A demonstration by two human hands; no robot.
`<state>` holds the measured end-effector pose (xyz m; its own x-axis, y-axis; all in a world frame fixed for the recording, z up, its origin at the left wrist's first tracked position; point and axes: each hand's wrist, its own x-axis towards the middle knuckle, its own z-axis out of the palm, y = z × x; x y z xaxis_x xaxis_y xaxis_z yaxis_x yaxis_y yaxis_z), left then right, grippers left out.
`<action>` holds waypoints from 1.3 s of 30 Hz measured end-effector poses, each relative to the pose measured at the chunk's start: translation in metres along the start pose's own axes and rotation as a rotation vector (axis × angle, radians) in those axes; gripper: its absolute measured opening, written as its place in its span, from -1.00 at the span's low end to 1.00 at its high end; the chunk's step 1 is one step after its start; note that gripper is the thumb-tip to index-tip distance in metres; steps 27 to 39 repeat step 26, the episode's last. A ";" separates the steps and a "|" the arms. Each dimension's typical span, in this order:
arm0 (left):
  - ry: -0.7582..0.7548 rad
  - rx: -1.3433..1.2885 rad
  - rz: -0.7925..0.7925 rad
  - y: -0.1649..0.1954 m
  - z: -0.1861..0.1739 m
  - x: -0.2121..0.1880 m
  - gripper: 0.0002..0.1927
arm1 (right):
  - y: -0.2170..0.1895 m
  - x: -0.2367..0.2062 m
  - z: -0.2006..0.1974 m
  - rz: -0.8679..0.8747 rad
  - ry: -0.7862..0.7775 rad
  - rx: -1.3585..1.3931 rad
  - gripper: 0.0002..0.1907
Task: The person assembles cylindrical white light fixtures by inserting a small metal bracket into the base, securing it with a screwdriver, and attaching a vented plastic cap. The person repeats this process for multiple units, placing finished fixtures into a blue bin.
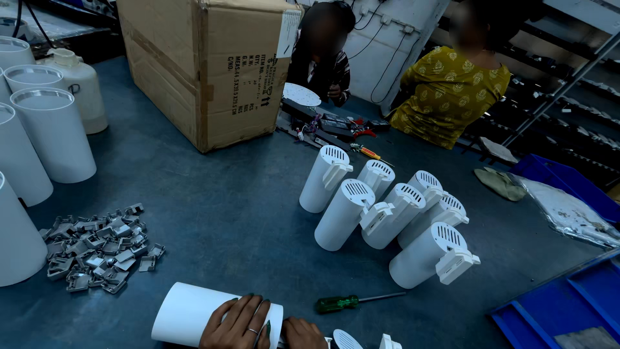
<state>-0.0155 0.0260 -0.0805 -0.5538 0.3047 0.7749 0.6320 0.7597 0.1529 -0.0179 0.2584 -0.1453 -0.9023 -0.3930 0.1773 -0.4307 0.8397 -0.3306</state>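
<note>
My left hand (237, 325) lies over a white cylindrical lamp housing (184, 313) that rests on its side at the near edge of the grey table (232, 200). Only the top of my right hand (303, 335) shows, against the housing's right end; what it grips is hidden by the frame edge. A white slotted cap (346, 339) shows just right of it. A green-handled screwdriver (352, 301) lies on the table a little to the right of both hands.
Several white slotted lamp housings (387, 216) stand grouped mid-table. A pile of small metal clips (100, 249) lies left. White cylinders (45, 132) line the left edge. A large cardboard box (206, 64) stands behind. Two people sit across the table. Blue trays (568, 304) sit right.
</note>
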 end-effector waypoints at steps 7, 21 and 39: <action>-0.086 -0.032 -0.043 0.000 0.002 -0.004 -0.58 | -0.003 -0.004 0.004 0.021 0.106 -0.104 -0.75; -0.015 -0.007 0.008 -0.003 0.007 -0.007 -0.57 | -0.002 -0.005 0.005 0.063 0.036 -0.077 -0.76; -0.035 -0.011 -0.001 -0.002 0.009 -0.009 -0.55 | 0.002 -0.008 0.009 0.120 -0.014 -0.082 -0.75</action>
